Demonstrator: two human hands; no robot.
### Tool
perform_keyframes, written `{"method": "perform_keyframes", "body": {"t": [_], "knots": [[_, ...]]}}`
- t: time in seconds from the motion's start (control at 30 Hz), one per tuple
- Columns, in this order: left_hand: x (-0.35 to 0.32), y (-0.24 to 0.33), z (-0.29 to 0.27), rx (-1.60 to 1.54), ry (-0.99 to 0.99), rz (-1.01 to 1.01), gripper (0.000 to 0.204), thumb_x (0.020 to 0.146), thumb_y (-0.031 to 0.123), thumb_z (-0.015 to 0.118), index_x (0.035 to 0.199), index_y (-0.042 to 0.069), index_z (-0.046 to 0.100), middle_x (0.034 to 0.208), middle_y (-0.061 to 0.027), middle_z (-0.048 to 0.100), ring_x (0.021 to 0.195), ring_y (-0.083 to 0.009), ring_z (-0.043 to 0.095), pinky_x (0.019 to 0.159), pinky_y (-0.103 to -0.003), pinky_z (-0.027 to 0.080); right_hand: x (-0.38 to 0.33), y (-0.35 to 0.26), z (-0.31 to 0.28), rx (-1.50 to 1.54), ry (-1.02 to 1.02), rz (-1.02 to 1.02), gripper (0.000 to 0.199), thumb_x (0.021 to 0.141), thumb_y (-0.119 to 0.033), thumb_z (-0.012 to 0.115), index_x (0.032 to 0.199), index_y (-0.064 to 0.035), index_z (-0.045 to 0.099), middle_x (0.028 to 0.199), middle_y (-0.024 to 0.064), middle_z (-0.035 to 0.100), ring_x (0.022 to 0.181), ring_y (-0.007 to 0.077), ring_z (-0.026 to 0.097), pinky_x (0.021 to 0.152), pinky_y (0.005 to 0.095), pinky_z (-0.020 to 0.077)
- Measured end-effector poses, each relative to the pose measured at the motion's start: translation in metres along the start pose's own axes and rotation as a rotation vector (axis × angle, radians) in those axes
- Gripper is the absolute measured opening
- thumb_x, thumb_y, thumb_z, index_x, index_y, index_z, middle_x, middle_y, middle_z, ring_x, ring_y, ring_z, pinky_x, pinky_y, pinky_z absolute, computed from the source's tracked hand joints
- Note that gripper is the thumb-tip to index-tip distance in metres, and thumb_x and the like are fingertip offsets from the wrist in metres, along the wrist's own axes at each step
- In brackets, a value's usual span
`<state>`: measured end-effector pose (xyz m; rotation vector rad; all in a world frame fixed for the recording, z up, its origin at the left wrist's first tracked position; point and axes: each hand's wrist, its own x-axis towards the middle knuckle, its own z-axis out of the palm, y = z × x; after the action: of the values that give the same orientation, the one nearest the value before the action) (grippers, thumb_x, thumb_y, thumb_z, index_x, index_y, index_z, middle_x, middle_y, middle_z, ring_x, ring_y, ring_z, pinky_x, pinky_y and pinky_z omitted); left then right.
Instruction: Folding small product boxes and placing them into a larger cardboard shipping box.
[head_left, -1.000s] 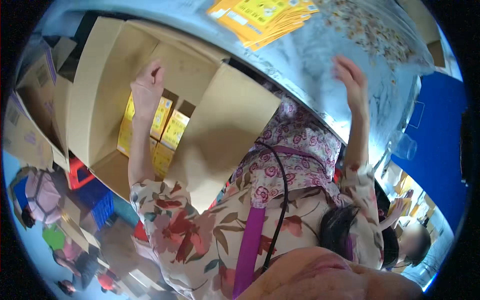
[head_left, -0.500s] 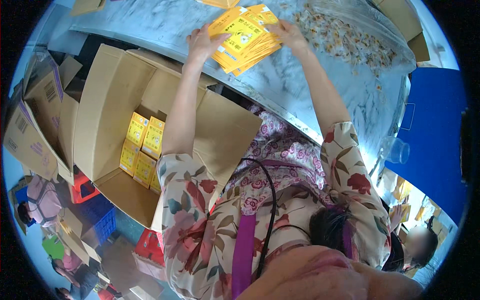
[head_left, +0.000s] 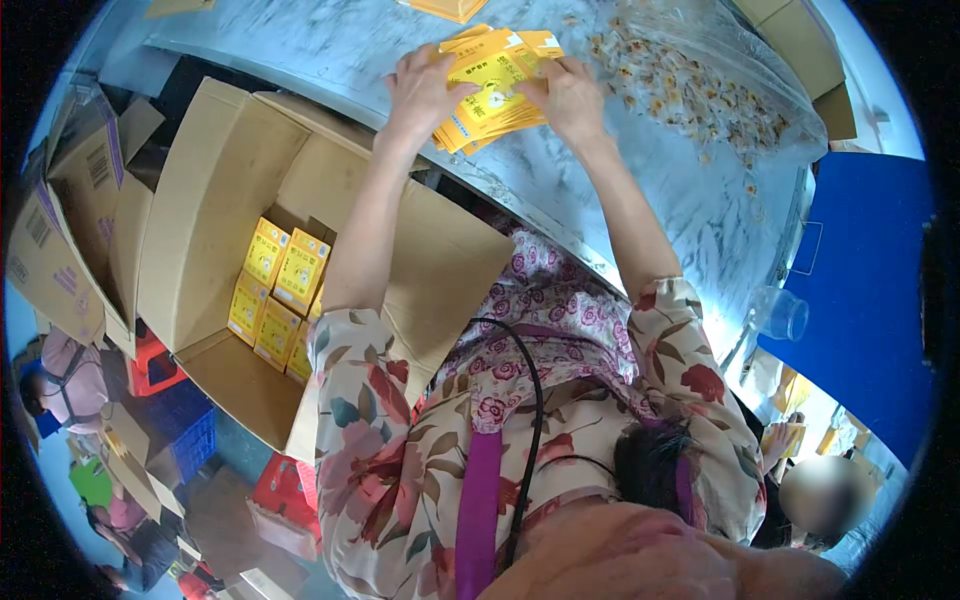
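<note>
Stack: yellow flat cartons [head_left: 492,92] are lying fanned on the grey table [head_left: 700,200], long axis running from lower left to upper right.
Left hand [head_left: 425,90]: fingers are curling over the stack's left edge.
Right hand [head_left: 572,98]: is gripping the right edge.
Below: open cardboard box [head_left: 215,200] is holding yellow packs [head_left: 275,290].

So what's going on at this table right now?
A person in a floral top has both hands on a fanned stack of flat yellow cartons on the metal table: left hand on one edge, right hand on the other. Beside them, an open cardboard box holds folded-up yellow cartons. A clear bag of small wrapped pieces lies further along the table.
</note>
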<state>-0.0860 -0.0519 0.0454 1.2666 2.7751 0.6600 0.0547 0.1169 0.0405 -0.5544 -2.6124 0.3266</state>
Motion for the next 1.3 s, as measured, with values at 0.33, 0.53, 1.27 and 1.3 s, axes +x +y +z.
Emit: {"method": "perform_keyframes", "body": {"t": [0.33, 0.53, 1.27, 1.3], "knots": [[-0.011, 0.021, 0.014, 0.075, -0.130, -0.066, 0.124, 0.042, 0.074, 0.075, 0.144, 0.014, 0.036, 0.151, -0.0206, 0.025, 0.142, -0.0390, 0.014, 0.108, -0.063, 0.012, 0.024, -0.004, -0.006, 0.347, -0.285, 0.286, 0.043, 0.068, -0.031, 0.077, 0.100, -0.0041, 0.069, 0.097, 0.0193, 0.066, 0.093, 0.0302, 0.065, 0.079, 0.0377, 0.0507], [-0.013, 0.019, 0.018, -0.027, -0.063, -0.020, 0.127, 0.044, 0.069, 0.079, 0.147, 0.015, 0.028, 0.152, -0.0172, 0.024, 0.141, -0.0400, 0.015, 0.107, -0.064, 0.012, 0.014, -0.012, 0.022, 0.131, 0.214, 0.056, 0.040, 0.065, -0.022, 0.080, 0.099, -0.0051, 0.068, 0.094, 0.0160, 0.067, 0.089, 0.0321, 0.064, 0.080, 0.0390, 0.0502], [-0.051, 0.113, -0.004, -0.303, 0.267, 0.458, 0.069, 0.062, 0.042, 0.081, 0.122, 0.015, 0.062, 0.094, -0.0078, 0.058, 0.094, -0.0273, 0.055, 0.086, -0.041, 0.040, -0.110, -0.005, -0.122, 1.020, -0.236, 0.405, 0.025, 0.086, -0.003, 0.058, 0.110, 0.0038, 0.060, 0.100, 0.0070, 0.067, 0.093, 0.0119, 0.060, 0.084, 0.0254, 0.0469], [-0.053, 0.118, 0.001, -0.367, 0.206, 0.438, 0.069, 0.063, 0.043, 0.081, 0.123, 0.015, 0.062, 0.092, -0.0072, 0.058, 0.095, -0.0267, 0.054, 0.087, -0.042, 0.039, -0.119, -0.004, -0.128, 1.145, -0.256, 0.458, 0.027, 0.086, -0.002, 0.058, 0.112, 0.0047, 0.058, 0.100, 0.0082, 0.067, 0.093, 0.0125, 0.060, 0.084, 0.0257, 0.0473]]}}
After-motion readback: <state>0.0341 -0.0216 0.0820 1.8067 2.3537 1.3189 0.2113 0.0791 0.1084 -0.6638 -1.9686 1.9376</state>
